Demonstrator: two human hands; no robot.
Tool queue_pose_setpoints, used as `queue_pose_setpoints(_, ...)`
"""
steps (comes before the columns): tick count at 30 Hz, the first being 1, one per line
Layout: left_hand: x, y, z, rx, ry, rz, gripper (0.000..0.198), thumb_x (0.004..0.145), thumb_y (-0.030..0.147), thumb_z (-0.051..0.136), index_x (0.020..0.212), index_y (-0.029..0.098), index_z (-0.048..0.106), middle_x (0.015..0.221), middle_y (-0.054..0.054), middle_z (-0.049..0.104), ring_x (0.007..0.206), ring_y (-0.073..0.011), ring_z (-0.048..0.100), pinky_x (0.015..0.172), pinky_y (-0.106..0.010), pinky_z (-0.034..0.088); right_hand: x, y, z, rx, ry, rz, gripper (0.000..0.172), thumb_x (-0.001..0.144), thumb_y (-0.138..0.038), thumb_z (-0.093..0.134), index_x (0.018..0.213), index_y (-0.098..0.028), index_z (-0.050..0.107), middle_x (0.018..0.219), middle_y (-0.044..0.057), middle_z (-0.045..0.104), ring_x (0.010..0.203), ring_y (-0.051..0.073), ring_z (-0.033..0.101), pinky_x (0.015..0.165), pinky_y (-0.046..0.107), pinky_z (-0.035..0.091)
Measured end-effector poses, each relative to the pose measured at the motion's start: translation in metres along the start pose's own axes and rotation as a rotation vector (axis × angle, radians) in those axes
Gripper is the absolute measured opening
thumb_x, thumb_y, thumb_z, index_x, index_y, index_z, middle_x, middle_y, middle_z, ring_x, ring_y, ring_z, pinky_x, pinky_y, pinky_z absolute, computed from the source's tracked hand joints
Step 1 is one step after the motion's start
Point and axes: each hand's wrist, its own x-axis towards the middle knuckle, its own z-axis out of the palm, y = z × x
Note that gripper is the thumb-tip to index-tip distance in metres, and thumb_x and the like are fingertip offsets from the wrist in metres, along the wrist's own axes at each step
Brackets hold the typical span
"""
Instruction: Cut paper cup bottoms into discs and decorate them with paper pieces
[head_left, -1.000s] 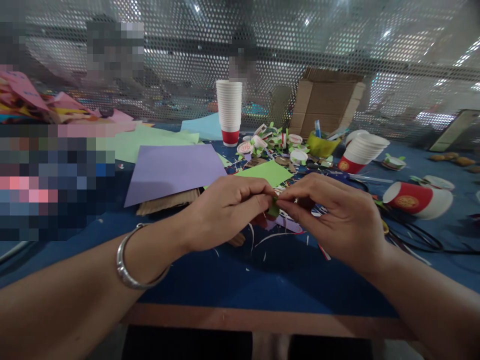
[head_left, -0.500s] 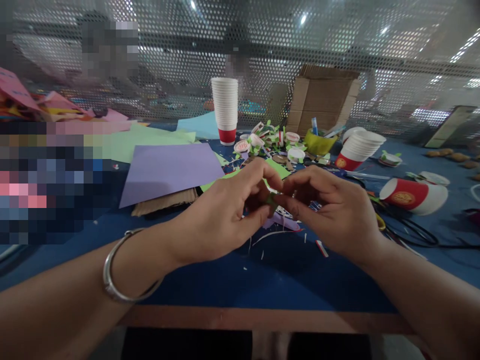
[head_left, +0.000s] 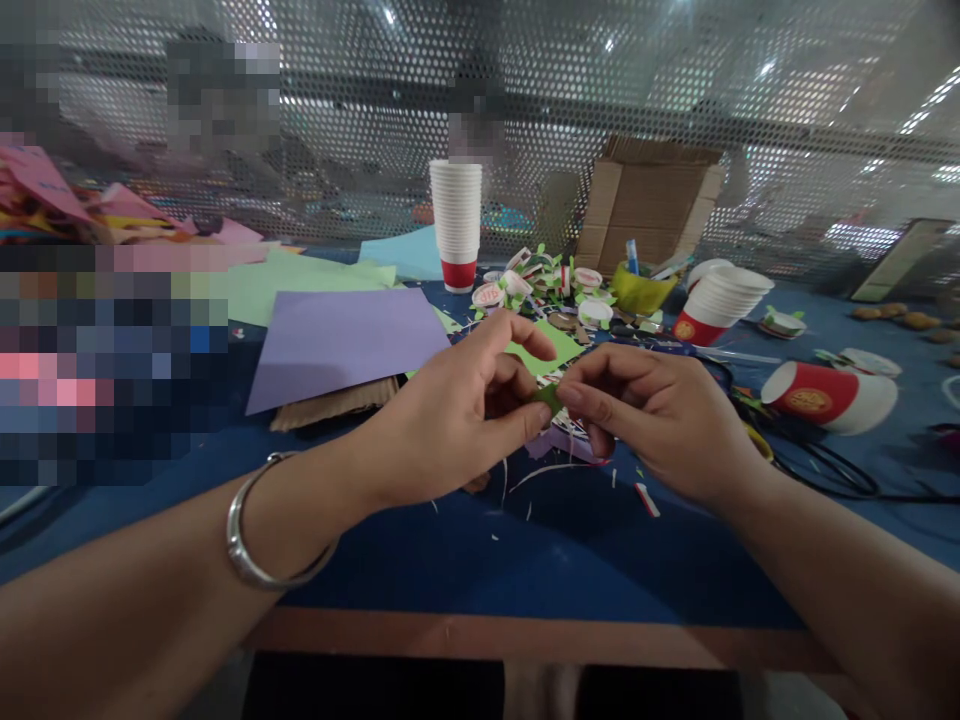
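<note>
Between my two hands, over the blue tabletop, is a small piece of green paper (head_left: 550, 398). My left hand (head_left: 461, 420) pinches it between thumb and a bent finger, its index finger arched above. From the other side my right hand (head_left: 652, 420) grips its edge with thumb and fingertips. Just behind the hands lies a bright green paper sheet (head_left: 551, 347). White paper scraps and a strip of purple paper (head_left: 562, 443) lie beneath the fingers. Farther back is a heap of small white paper-cup pieces (head_left: 517, 285) with green paper leaves.
A tall stack of paper cups (head_left: 456, 225) stands behind. Purple sheet (head_left: 352, 345) lies left, over corrugated cardboard. At right are a yellow holder (head_left: 641, 288) with pens, tilted stacked cups (head_left: 724, 300), a cup on its side (head_left: 829, 397) and black cable (head_left: 832, 480). Cardboard (head_left: 649, 205) leans against the perforated screen.
The left index finger has lifted off, and the green paper shows more between my fingertips. The right fingers have shifted slightly down. The view has moved a little.
</note>
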Motion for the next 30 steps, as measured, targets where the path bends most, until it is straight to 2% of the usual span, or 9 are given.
queue_pose_setpoints(3,0.004,-0.003,-0.001,-0.110,-0.044,-0.099,0.023,0.091,0.036,0.070,0.101,0.018,0.059,0.081,0.000,0.070,0.074,-0.0112,0.066,0.065,-0.020,0.052,0.000,0.002,0.000,-0.064,0.030,-0.033,0.017,0.089,-0.031,0.076,0.082,-0.018,0.069,0.056,-0.006,0.062,0.044,0.007,0.057,0.044,0.018,0.041)
queue_pose_setpoints(6,0.005,0.000,-0.002,-0.080,-0.080,-0.179,0.021,0.092,0.036,0.068,0.087,0.016,0.062,0.077,0.000,0.072,0.070,-0.0099,0.067,0.063,-0.018,0.052,0.000,0.006,0.000,-0.119,0.017,-0.057,0.016,0.092,-0.032,0.071,0.086,-0.018,0.068,0.058,-0.006,0.062,0.044,0.008,0.056,0.045,0.020,0.040)
queue_pose_setpoints(11,0.001,0.008,-0.006,0.133,-0.116,-0.164,0.020,0.096,0.033,0.060,0.085,0.017,0.063,0.071,0.002,0.070,0.060,-0.0086,0.064,0.052,-0.017,0.046,0.000,0.012,-0.002,-0.229,-0.061,-0.104,0.021,0.096,-0.036,0.064,0.086,-0.018,0.066,0.067,-0.004,0.060,0.053,0.008,0.055,0.052,0.023,0.040)
queue_pose_setpoints(15,0.001,0.008,-0.006,0.069,-0.207,-0.211,0.018,0.098,0.035,0.057,0.091,0.018,0.061,0.072,0.002,0.065,0.060,-0.0094,0.062,0.050,-0.017,0.046,0.001,0.011,-0.003,-0.290,-0.146,-0.103,0.022,0.099,-0.033,0.057,0.084,-0.018,0.062,0.067,-0.005,0.056,0.058,0.008,0.052,0.056,0.023,0.040)
queue_pose_setpoints(18,0.003,0.007,-0.005,-0.105,-0.185,-0.252,0.016,0.097,0.033,0.060,0.094,0.017,0.061,0.076,0.001,0.066,0.064,-0.0097,0.063,0.053,-0.017,0.050,0.001,0.009,-0.003,-0.310,-0.150,-0.132,0.020,0.099,-0.027,0.055,0.081,-0.019,0.061,0.065,-0.005,0.054,0.059,0.009,0.050,0.057,0.023,0.039)
queue_pose_setpoints(21,0.006,0.006,-0.002,-0.237,-0.161,-0.271,0.019,0.093,0.033,0.068,0.089,0.016,0.062,0.077,-0.001,0.070,0.072,-0.0114,0.067,0.056,-0.017,0.052,0.001,0.007,-0.002,-0.295,-0.143,-0.152,0.020,0.098,-0.024,0.054,0.080,-0.019,0.061,0.066,-0.005,0.053,0.059,0.009,0.049,0.057,0.024,0.039)
queue_pose_setpoints(24,0.006,0.006,0.001,-0.310,-0.147,-0.279,0.021,0.089,0.033,0.074,0.085,0.016,0.062,0.073,0.000,0.069,0.067,-0.0103,0.066,0.054,-0.016,0.051,0.001,0.007,-0.002,-0.284,-0.132,-0.164,0.021,0.096,-0.021,0.054,0.076,-0.019,0.059,0.064,-0.005,0.052,0.059,0.010,0.048,0.057,0.024,0.038)
queue_pose_setpoints(27,0.006,0.007,0.004,-0.303,-0.113,-0.239,0.019,0.088,0.029,0.075,0.083,0.016,0.061,0.067,0.003,0.066,0.059,-0.0079,0.061,0.053,-0.016,0.049,0.000,0.006,-0.002,-0.293,-0.115,-0.179,0.023,0.094,-0.019,0.055,0.071,-0.020,0.057,0.062,-0.005,0.052,0.057,0.010,0.048,0.055,0.024,0.037)
queue_pose_setpoints(30,0.006,0.007,0.002,-0.202,-0.076,-0.164,0.016,0.089,0.026,0.073,0.083,0.016,0.062,0.069,0.002,0.067,0.060,-0.0078,0.061,0.056,-0.017,0.049,-0.001,0.006,-0.004,-0.296,-0.103,-0.181,0.025,0.097,-0.024,0.057,0.072,-0.019,0.060,0.060,-0.005,0.053,0.055,0.009,0.048,0.056,0.026,0.038)
